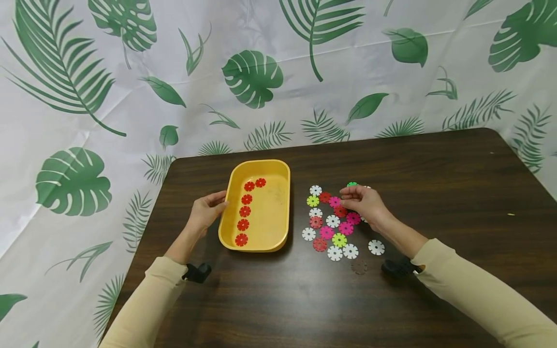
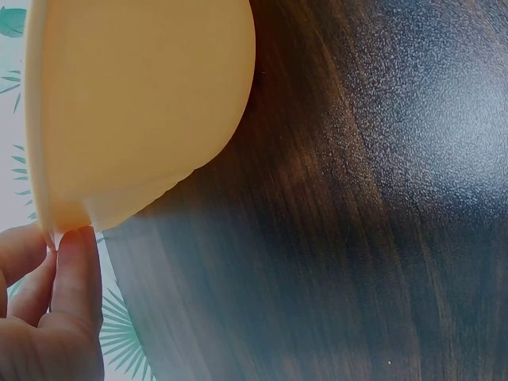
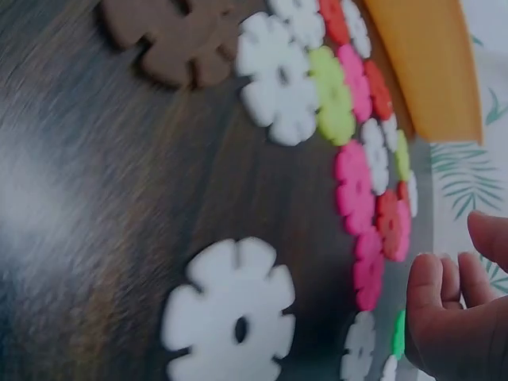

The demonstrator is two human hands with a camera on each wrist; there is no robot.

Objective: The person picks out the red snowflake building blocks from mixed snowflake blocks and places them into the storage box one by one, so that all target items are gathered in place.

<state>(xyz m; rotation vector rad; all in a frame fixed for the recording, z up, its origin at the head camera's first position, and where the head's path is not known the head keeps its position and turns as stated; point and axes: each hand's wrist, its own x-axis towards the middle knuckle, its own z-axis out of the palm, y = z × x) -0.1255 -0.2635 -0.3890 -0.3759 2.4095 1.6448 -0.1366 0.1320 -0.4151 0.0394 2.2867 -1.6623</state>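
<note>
My left hand [image 1: 208,210] pinches the left rim of a yellow plastic tray [image 1: 270,232], thumb and fingers on either side of the edge in the left wrist view. Inside the tray, several red notched discs [image 1: 245,211] lie in a bent line along the left and far sides. My right hand [image 1: 364,204] hovers above a spread of notched discs right of the tray; its thumb stands apart from its fingers and I see nothing between them. Nearest it are a pink disc [image 1: 334,202], a red disc [image 1: 340,211] and a green disc [image 1: 352,184], partly covered.
Several white, red, pink and yellow-green discs lie flat on the dark wooden table [image 1: 278,299]. A single white disc [image 1: 376,247] and a brown disc [image 1: 359,267] sit near the right wrist. A leaf-patterned cloth [image 1: 304,96] hangs behind the table.
</note>
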